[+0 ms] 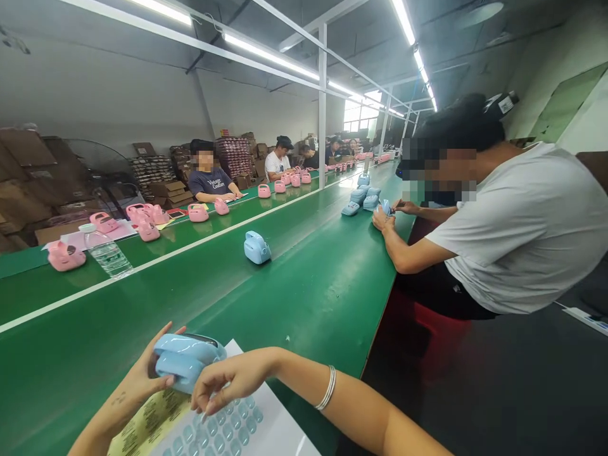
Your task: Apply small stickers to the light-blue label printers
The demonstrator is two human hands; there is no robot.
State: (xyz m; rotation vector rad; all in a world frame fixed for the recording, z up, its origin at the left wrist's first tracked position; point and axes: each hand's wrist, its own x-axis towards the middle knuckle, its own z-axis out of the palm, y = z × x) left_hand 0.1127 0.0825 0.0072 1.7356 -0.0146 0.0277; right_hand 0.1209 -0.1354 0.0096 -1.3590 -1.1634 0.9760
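Observation:
My left hand (pixel 142 379) grips a glossy light-blue plastic toy (pixel 185 359) low in the view, just above the green table. My right hand (pixel 228 383) reaches across from the right with a silver bangle on the wrist; its fingertips pinch at a white sticker sheet (pixel 237 430) covered with several pale-blue oval stickers. Whether a sticker is between the fingers I cannot tell. A yellowish printed sheet (pixel 147 421) lies under my left wrist.
Another blue toy (pixel 257 247) stands alone on the green conveyor belt (pixel 294 297). A person in a white shirt (pixel 517 234) works at my right beside stacked blue toys (pixel 363 197). Pink toys (pixel 197 213), a water bottle (pixel 105 251) and seated workers line the far side.

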